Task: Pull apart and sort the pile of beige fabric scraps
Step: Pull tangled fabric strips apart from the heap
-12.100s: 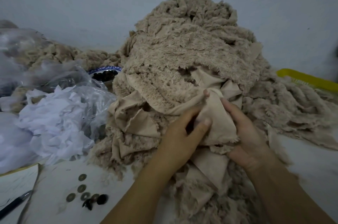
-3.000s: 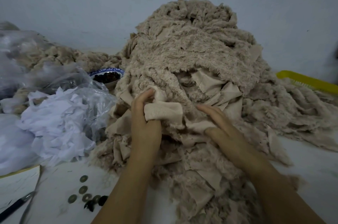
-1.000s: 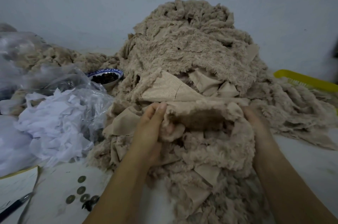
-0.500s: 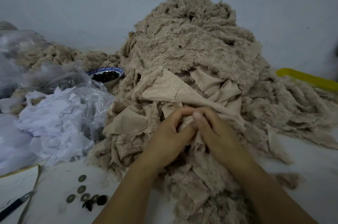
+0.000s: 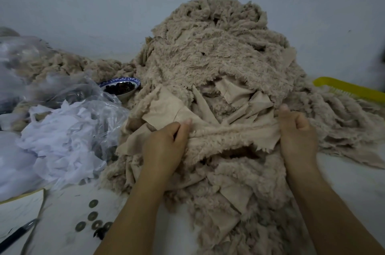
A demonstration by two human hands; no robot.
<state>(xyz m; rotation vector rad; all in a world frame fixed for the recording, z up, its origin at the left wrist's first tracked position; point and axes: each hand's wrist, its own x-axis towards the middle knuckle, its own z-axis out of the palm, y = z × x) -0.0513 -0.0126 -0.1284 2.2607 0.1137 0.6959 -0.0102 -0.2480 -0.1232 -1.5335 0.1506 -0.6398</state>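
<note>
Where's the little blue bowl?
In the head view, the bowl sits left of centre, tucked against the beige fabric pile, behind the clear plastic bag.

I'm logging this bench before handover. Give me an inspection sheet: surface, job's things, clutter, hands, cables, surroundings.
Surface: white table, mostly covered.
Job's things: tall beige pile; one fleecy strip stretched between the hands.
Clutter: white scraps, plastic bag, bowl of dark bits, discs, pen, paper, yellow tray.
Hands: left hand and right hand each grip a strip end.
Cables: nothing seen.
Surroundings: plain grey wall.
</note>
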